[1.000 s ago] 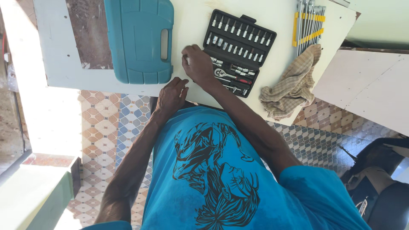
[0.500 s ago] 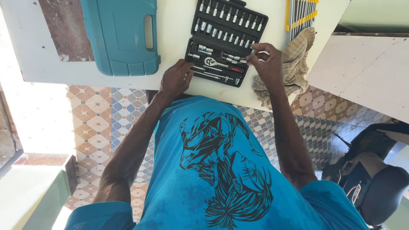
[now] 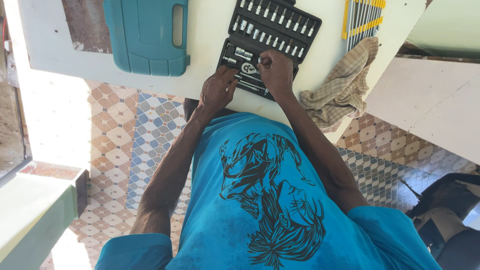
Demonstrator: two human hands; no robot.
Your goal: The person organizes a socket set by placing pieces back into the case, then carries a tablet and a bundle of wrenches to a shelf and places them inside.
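Note:
An open black socket set case [image 3: 280,25] lies on the white table [image 3: 210,60], with rows of shiny sockets and a ratchet in its lower tray. My right hand [image 3: 275,72] is over the case's near part, fingertips pinched on a small metal piece beside the ratchet head. Against the case's near-left edge sits my left hand [image 3: 218,90], its curled fingers gripping that edge. Both forearms reach up from my blue printed shirt [image 3: 270,200].
A closed teal tool case [image 3: 147,35] lies left of the socket set. A beige checked cloth [image 3: 340,90] hangs over the table's right edge, below a rack of wrenches with yellow holders [image 3: 362,20]. Patterned floor tiles [image 3: 135,125] lie below. A white board [image 3: 430,100] stands at right.
My right hand has moved left from the case's right edge near the cloth to the tray by the ratchet. My left hand has come up onto the case's near edge.

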